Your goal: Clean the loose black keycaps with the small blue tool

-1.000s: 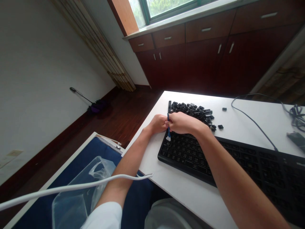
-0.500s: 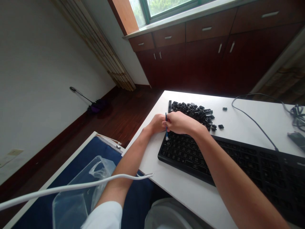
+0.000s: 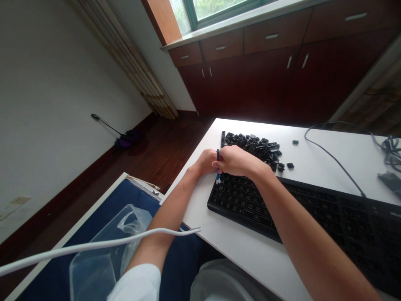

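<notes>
A black keyboard [image 3: 250,200] lies on the white table [image 3: 238,246], its left end under my hands. My right hand [image 3: 236,161] is closed round a thin blue tool [image 3: 217,167] with a white tip, held upright over the keyboard's top left corner. My left hand [image 3: 205,162] rests closed beside it at the keyboard's left edge; what its fingers grip is hidden. A heap of loose black keycaps [image 3: 257,147] sits just behind both hands.
Two stray keycaps [image 3: 290,166] lie right of the heap. A dark cable [image 3: 332,156] runs across the table to the keyboard. A white cable [image 3: 94,246] crosses my left arm above a clear plastic bag [image 3: 100,259] on a blue surface. Wooden cabinets [image 3: 269,67] stand behind.
The blue tool's tip has shifted a little to the left and up along the keyboard's corner. Both hands stay where they were.
</notes>
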Motion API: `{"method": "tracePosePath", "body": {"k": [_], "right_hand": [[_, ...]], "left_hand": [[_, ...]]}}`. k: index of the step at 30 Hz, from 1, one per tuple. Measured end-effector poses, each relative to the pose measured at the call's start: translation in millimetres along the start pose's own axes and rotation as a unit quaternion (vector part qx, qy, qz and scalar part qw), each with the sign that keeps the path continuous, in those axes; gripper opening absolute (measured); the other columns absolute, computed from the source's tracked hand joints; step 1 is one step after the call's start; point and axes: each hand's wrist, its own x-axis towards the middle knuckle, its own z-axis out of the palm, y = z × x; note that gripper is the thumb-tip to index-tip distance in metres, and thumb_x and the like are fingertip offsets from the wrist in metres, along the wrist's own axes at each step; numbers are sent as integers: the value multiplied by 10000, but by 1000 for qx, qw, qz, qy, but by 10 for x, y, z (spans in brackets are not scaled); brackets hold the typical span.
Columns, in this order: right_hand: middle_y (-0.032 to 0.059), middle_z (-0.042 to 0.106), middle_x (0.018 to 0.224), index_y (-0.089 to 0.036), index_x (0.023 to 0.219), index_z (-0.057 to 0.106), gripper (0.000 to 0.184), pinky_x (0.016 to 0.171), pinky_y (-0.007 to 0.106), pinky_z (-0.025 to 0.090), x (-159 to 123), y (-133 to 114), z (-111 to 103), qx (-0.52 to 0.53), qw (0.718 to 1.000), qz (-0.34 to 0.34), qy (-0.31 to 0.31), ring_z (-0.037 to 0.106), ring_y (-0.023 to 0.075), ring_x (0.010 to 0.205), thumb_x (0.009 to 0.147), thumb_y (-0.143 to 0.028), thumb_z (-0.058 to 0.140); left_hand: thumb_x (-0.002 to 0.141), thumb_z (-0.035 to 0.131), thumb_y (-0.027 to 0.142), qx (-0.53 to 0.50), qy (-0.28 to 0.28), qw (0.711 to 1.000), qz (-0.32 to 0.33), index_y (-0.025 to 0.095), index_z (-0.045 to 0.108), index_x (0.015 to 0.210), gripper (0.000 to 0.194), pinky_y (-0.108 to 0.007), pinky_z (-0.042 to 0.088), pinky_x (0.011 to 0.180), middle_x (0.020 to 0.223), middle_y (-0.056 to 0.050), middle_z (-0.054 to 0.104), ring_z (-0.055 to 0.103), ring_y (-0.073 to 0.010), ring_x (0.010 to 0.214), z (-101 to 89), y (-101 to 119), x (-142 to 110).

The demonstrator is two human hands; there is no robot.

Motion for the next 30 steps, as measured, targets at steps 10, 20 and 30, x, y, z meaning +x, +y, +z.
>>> {"method": "tracePosePath", "body": {"k": [10, 20, 30], "right_hand": [[134, 736, 889, -142, 800, 720, 257, 678, 224, 483, 8, -34, 11, 5, 1000, 28, 5, 667, 187, 796, 883, -307, 541], [151, 734, 877, -130, 804, 716, 255, 664, 248, 485, 47, -35, 70, 1, 998, 61, 9, 670, 200, 758, 876, -296, 537], [147, 723, 908, -136, 889, 704, 224, 649, 255, 455, -15, -101, 21, -57, 998, -15, 9, 669, 210, 804, 883, -312, 565]], "left_hand": [[657, 625, 171, -43, 5, 999, 13, 112, 606, 488, 180, -207, 342, 554, 517, 13, 572, 498, -82, 543, -24, 22, -11], [621, 593, 160, -49, 14, 999, 9, 126, 621, 498, 131, -230, 297, 527, 534, -1, 589, 494, -95, 530, 3, -12, -15], [573, 635, 176, -15, 25, 999, -27, 148, 370, 448, 294, -264, 275, 536, 480, 2, 453, 323, -84, 548, 59, -49, -4]]}}
